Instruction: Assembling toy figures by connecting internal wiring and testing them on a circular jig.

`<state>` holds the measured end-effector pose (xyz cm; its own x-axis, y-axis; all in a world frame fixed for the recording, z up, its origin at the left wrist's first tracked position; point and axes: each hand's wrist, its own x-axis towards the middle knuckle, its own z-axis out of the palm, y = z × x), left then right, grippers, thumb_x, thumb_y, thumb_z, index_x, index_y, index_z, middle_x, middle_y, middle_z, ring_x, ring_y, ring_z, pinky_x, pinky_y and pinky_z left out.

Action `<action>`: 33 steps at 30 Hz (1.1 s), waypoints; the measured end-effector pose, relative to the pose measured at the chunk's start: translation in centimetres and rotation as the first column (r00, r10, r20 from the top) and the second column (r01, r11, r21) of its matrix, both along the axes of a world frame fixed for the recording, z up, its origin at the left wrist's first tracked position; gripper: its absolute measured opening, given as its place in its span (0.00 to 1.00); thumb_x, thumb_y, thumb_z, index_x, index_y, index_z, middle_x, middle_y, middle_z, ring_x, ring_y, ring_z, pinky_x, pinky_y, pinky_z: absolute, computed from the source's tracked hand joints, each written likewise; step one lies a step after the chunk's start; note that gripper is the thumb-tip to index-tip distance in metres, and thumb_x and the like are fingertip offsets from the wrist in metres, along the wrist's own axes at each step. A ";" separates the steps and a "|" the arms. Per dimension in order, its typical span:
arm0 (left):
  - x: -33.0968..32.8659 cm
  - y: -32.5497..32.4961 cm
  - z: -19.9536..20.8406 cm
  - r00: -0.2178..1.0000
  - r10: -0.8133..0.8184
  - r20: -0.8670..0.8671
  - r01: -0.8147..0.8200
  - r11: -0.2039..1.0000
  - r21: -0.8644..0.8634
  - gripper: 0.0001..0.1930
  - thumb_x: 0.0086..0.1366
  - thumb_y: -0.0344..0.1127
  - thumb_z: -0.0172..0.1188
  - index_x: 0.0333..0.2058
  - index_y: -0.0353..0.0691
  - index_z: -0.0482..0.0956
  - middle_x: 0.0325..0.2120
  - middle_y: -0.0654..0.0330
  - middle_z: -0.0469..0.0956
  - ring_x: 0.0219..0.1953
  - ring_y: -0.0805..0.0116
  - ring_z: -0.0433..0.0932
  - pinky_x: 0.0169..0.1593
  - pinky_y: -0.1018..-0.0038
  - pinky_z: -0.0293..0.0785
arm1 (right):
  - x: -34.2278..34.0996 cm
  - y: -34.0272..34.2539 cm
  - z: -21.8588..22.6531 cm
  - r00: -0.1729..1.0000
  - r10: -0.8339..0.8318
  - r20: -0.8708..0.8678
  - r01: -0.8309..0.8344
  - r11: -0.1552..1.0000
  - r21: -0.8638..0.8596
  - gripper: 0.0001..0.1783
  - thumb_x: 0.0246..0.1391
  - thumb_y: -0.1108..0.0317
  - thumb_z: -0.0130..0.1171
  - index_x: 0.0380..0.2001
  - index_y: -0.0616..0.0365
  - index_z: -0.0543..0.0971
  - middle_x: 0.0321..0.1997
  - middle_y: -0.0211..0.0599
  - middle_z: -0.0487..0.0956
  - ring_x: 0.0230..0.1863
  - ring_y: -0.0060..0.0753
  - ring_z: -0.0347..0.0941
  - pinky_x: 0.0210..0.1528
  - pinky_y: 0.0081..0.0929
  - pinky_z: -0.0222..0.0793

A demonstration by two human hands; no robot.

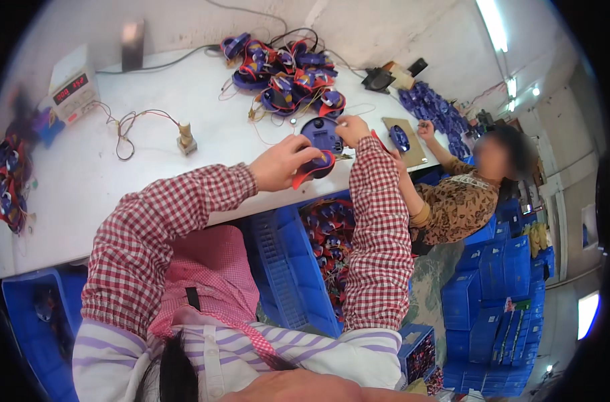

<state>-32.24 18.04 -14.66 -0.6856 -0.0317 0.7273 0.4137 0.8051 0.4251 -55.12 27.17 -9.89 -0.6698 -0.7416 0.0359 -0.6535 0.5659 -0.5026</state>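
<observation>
My left hand [285, 163] is closed around a small purple and red plastic part [324, 165] with a curved red edge, just above the front of the white table. Beyond it, a round dark purple plastic housing [322, 137] shows its inner side, with a round black piece near its top. The fingers of my right hand [353, 130] are closed at the right rim of this housing. Thin wires show between the two parts; their ends are hidden by my fingers.
A pile of purple and red wired parts [285, 74] lies at the back of the white table [151, 74]. On the left are a power supply [72, 90] and a small brass-coloured block [186, 139]. A co-worker [452, 201] sits at right. Blue crates [288, 268] stand below.
</observation>
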 end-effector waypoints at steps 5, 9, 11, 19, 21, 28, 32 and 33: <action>1.3 -1.0 1.3 0.982 0.082 0.169 -0.105 0.986 0.131 0.23 0.51 0.32 0.65 0.46 0.43 0.69 0.42 0.55 0.67 0.39 0.59 0.70 0.42 0.73 0.71 | -1.2 2.9 1.7 0.971 -0.230 -0.059 0.217 0.960 -0.176 0.17 0.46 0.68 0.51 0.38 0.67 0.77 0.21 0.39 0.77 0.14 0.26 0.70 0.14 0.22 0.65; 3.6 -3.3 1.3 0.957 0.288 0.015 -0.277 0.904 0.326 0.21 0.51 0.33 0.65 0.44 0.44 0.71 0.37 0.57 0.68 0.36 0.60 0.72 0.41 0.71 0.72 | 1.1 4.3 3.6 0.865 -0.407 0.293 0.501 0.710 -0.495 0.14 0.48 0.68 0.51 0.34 0.68 0.77 0.18 0.40 0.75 0.13 0.25 0.69 0.13 0.17 0.63; 6.0 -3.5 3.2 0.977 0.209 -0.045 -0.178 0.912 0.370 0.21 0.50 0.33 0.66 0.44 0.44 0.71 0.37 0.57 0.68 0.36 0.62 0.72 0.40 0.72 0.72 | 1.3 5.6 4.4 0.857 -0.377 0.351 0.515 0.667 -0.538 0.14 0.49 0.68 0.51 0.34 0.67 0.77 0.17 0.38 0.74 0.13 0.25 0.68 0.13 0.17 0.63; 19.7 -4.8 11.7 0.987 0.029 -0.160 0.017 0.960 0.279 0.23 0.49 0.29 0.67 0.45 0.43 0.73 0.39 0.61 0.69 0.36 0.68 0.73 0.40 0.77 0.71 | 7.1 6.4 10.0 0.869 -0.064 0.490 0.392 0.694 -0.604 0.12 0.51 0.69 0.54 0.38 0.63 0.75 0.15 0.29 0.69 0.10 0.18 0.60 0.10 0.14 0.53; 24.1 -6.4 13.8 0.980 0.107 -0.168 -0.085 0.987 0.133 0.22 0.48 0.26 0.66 0.45 0.42 0.74 0.40 0.60 0.69 0.37 0.68 0.72 0.39 0.79 0.69 | 8.9 5.5 10.7 0.841 0.107 0.530 0.289 0.741 -0.607 0.12 0.51 0.69 0.56 0.39 0.63 0.75 0.16 0.28 0.69 0.10 0.17 0.59 0.09 0.13 0.51; 36.1 -10.6 12.9 0.931 0.237 0.279 -0.241 0.970 -0.023 0.22 0.47 0.24 0.64 0.44 0.43 0.75 0.41 0.60 0.68 0.35 0.68 0.70 0.39 0.78 0.68 | 23.0 -2.8 4.8 0.736 0.271 0.621 0.074 0.879 -0.471 0.15 0.50 0.69 0.58 0.41 0.64 0.75 0.18 0.30 0.71 0.09 0.16 0.57 0.09 0.13 0.49; 40.2 -14.0 5.6 0.766 0.348 0.540 -0.385 0.922 -0.048 0.23 0.47 0.23 0.62 0.45 0.45 0.76 0.45 0.58 0.66 0.44 0.62 0.66 0.48 0.72 0.65 | 28.1 -8.7 -3.4 0.563 0.387 0.730 -0.107 0.911 -0.399 0.14 0.50 0.70 0.56 0.40 0.68 0.75 0.17 0.33 0.72 0.09 0.19 0.58 0.09 0.15 0.51; 40.8 -15.1 4.0 0.767 0.442 0.465 -0.412 0.895 -0.172 0.24 0.46 0.25 0.63 0.45 0.50 0.76 0.44 0.61 0.68 0.44 0.62 0.65 0.49 0.71 0.64 | 29.1 -9.7 -4.4 0.574 0.370 0.730 -0.101 0.917 -0.385 0.14 0.50 0.70 0.56 0.39 0.68 0.75 0.17 0.33 0.72 0.09 0.19 0.59 0.09 0.15 0.52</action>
<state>8.56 2.94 -10.68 -0.8707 -0.3748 0.3185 -0.2233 0.8782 0.4229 -26.03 17.44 -14.33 -0.3389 -0.9227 -0.1836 -0.0242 0.2037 -0.9787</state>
